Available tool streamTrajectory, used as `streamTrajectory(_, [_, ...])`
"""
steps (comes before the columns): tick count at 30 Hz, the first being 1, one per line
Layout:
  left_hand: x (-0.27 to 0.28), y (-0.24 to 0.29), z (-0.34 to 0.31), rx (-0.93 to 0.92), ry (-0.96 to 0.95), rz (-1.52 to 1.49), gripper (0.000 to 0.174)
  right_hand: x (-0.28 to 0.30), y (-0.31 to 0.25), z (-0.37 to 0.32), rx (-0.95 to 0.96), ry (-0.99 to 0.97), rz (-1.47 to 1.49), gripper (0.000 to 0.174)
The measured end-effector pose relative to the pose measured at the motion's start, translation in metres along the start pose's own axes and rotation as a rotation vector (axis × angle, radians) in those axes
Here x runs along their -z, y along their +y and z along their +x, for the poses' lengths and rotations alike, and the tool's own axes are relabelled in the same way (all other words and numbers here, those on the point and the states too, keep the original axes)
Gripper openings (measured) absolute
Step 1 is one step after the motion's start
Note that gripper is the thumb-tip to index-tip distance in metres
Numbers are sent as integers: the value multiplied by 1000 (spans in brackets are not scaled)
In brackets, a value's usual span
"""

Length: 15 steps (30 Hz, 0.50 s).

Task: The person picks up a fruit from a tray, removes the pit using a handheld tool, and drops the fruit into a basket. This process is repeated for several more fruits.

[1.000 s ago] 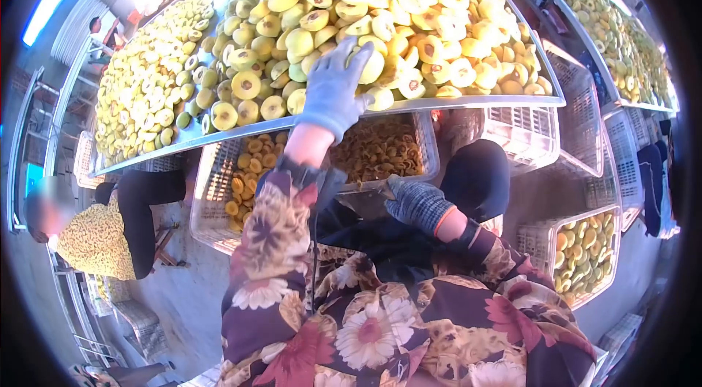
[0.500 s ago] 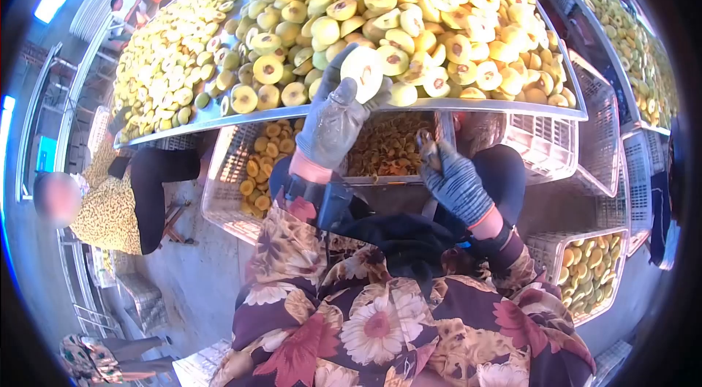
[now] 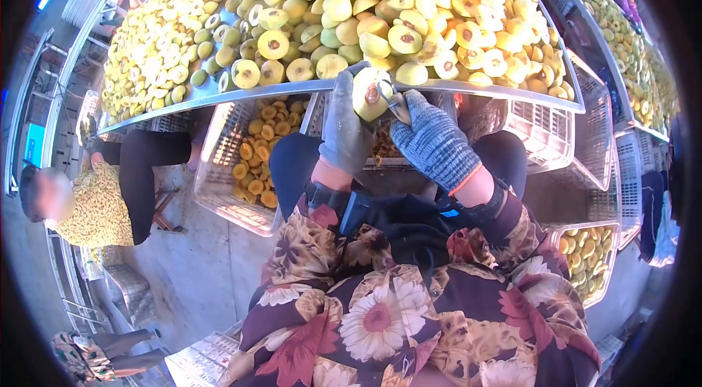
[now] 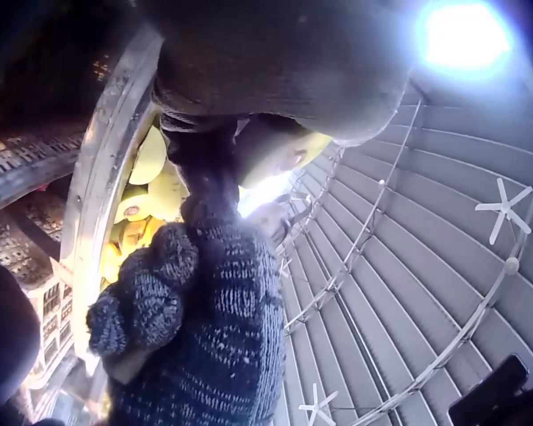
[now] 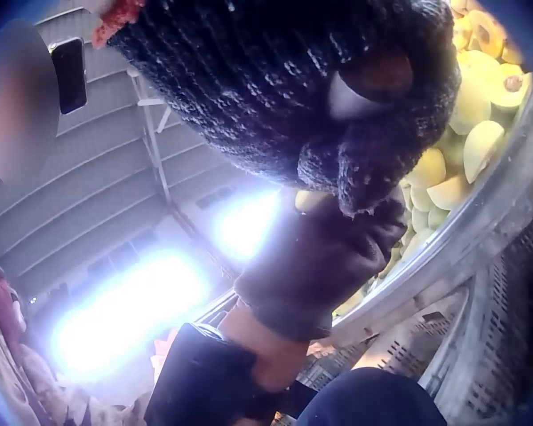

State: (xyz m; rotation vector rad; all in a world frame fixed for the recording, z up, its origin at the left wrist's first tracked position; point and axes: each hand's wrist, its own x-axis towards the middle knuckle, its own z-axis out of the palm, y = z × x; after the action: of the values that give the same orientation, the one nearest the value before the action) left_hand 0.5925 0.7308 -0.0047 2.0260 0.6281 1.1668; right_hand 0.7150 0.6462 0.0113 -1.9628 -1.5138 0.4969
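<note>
My gloved left hand [image 3: 346,124] holds up a yellow peach half [image 3: 368,94] at the tray's near edge, its cut face with the brown pit turned to the right. In my right hand [image 3: 435,138], in a striped knit glove, I grip a small pitting tool [image 3: 398,105] with a curved metal tip. That tip is right at the pit. From the left wrist, the knit fingers [image 4: 155,302] show curled round the tool's handle [image 4: 129,364]. The right wrist view has the left glove [image 5: 311,257] close beneath the right hand, with most of the peach hidden.
A metal-rimmed tray [image 3: 292,87] heaped with peach halves [image 3: 409,14] spans the front. Below stand a crate of pitted halves [image 3: 205,189] and a container of brown scraps [image 3: 384,142]. More crates [image 3: 541,127] are at right. A person in a yellow patterned top [image 3: 99,208] sits at left.
My left hand has picked a peach half from the heap and drawn it back to the tray's edge. My right hand has risen with the tool and met it.
</note>
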Motion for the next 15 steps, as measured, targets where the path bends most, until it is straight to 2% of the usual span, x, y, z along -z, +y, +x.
streamTrajectory(3, [-3,-34,-8,55,-19,-51,38,3,-7,-1,70,-2,-10,38])
streamTrajectory(5, [-5,-15,-4,152,45,-221,29,1,-8,-2,56,-10,-26,38])
streamTrajectory(7, [-8,-7,-3,136,105,-204,26,-4,-5,0,34,-28,-39,38])
streamTrajectory(9, [-13,-23,-7,-18,127,58,29,-14,1,1,1,-56,-46,39])
streamTrajectory(12, [-20,-43,-18,21,225,142,38,-8,-9,-2,11,-118,-106,40])
streamTrajectory(15, [-21,-50,-23,-66,293,285,46,-24,14,-5,91,-93,-130,41])
